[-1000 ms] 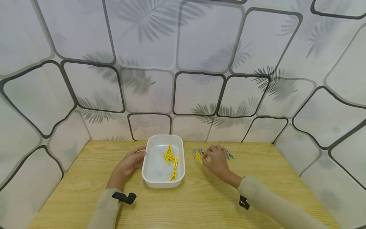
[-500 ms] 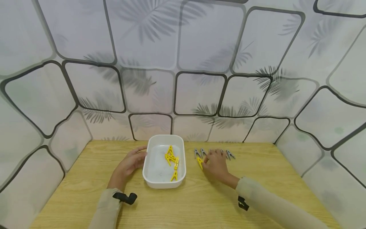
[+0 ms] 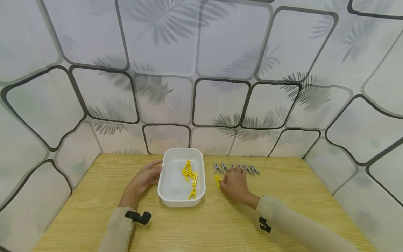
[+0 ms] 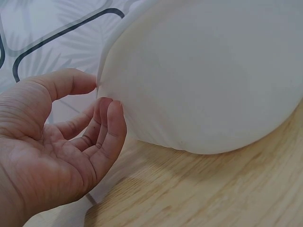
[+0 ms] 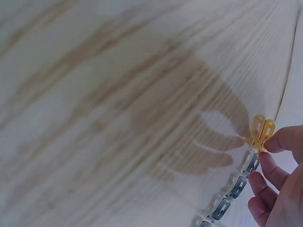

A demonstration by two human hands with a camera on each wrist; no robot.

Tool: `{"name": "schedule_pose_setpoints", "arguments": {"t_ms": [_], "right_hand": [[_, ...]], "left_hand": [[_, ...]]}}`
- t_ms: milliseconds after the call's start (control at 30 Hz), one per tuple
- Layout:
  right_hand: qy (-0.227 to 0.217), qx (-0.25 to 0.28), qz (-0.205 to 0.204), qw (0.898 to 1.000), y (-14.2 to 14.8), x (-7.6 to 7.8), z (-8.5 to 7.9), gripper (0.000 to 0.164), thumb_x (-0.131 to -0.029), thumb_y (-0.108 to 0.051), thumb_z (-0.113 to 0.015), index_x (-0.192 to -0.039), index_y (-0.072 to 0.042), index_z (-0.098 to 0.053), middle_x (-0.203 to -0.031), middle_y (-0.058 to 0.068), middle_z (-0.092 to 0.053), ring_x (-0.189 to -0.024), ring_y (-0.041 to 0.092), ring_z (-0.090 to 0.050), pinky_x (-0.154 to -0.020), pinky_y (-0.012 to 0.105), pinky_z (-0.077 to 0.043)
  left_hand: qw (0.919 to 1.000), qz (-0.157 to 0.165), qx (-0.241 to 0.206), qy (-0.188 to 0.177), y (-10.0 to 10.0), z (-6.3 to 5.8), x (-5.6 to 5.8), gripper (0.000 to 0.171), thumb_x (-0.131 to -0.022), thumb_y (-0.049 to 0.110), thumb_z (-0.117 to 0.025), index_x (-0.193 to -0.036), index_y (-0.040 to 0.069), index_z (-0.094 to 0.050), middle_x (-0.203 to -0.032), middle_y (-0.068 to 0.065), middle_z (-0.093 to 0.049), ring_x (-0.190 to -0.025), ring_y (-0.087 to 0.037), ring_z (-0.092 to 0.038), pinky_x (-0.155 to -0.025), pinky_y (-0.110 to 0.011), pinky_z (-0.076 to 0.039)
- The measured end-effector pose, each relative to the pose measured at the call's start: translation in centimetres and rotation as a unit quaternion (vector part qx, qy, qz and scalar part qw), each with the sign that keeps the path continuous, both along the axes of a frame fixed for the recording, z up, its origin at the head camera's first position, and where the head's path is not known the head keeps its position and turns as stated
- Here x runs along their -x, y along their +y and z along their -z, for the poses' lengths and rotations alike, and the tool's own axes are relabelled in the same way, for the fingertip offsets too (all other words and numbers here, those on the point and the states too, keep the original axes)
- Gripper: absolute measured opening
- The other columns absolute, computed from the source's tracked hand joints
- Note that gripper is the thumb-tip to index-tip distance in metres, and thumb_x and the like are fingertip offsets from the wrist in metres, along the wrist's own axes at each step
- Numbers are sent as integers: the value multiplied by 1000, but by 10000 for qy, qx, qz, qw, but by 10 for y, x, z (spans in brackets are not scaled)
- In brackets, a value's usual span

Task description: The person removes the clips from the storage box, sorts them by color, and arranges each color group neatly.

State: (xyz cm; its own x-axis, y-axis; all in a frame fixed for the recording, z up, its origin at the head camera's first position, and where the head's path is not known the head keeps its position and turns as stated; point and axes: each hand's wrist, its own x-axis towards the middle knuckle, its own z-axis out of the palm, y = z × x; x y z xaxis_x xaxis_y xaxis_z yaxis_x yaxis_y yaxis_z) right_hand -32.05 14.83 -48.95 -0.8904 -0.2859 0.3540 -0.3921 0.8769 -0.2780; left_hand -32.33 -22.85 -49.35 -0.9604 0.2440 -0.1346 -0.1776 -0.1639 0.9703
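My right hand (image 3: 235, 183) pinches a yellow clothespin (image 3: 218, 181) between thumb and finger, low over the table just in front of a row of grey clothespins (image 3: 224, 167). In the right wrist view, the yellow clothespin (image 5: 263, 132) is at the fingertips, with the grey row beside it. My left hand (image 3: 146, 178) rests at the left side of a white plastic tub (image 3: 181, 203); several yellow clothespins (image 3: 188, 172) lie in it. In the left wrist view, the left hand (image 4: 61, 137) touches the tub's outer wall (image 4: 203, 85) with relaxed fingertips.
The wooden table (image 3: 207, 227) runs back to a patterned wall covering (image 3: 220, 101), which also closes in both sides. The grey clothespins stand in a line near the table's back edge, right of the tub.
My right hand has drawn the yellow clothespin slightly toward me, off the grey row, and lowered it. More grey clothespins show now. The left hand and tub stay put.
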Motion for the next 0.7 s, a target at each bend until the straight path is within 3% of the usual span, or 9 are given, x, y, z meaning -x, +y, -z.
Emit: {"name": "schedule_pose_setpoints", "arguments": {"t_ms": [367,700], "right_hand": [[133,12,-152,9998,-4,-3,-3,25,-84,-15,-73,-63,-17,-59,-75,0,-58,-80,24,-45,-82,49,-31],[91,213,-109,9997,-7,-1,-8,20,-84,-17,-76,-68,-18,-64,-75,-2,-62,-77,21,-46,-82,48,-30]], "left_hand": [[9999,4,-143,14,-1,0,-1,57,-106,13,-54,-155,-4,-31,-105,5,-76,-95,-9,-71,-78,-29,-59],[9998,37,-159,98,-2,1,-1,58,-105,13,-55,-155,-4,-31,-104,5,-76,-94,-10,-71,-78,-29,-59]]}}
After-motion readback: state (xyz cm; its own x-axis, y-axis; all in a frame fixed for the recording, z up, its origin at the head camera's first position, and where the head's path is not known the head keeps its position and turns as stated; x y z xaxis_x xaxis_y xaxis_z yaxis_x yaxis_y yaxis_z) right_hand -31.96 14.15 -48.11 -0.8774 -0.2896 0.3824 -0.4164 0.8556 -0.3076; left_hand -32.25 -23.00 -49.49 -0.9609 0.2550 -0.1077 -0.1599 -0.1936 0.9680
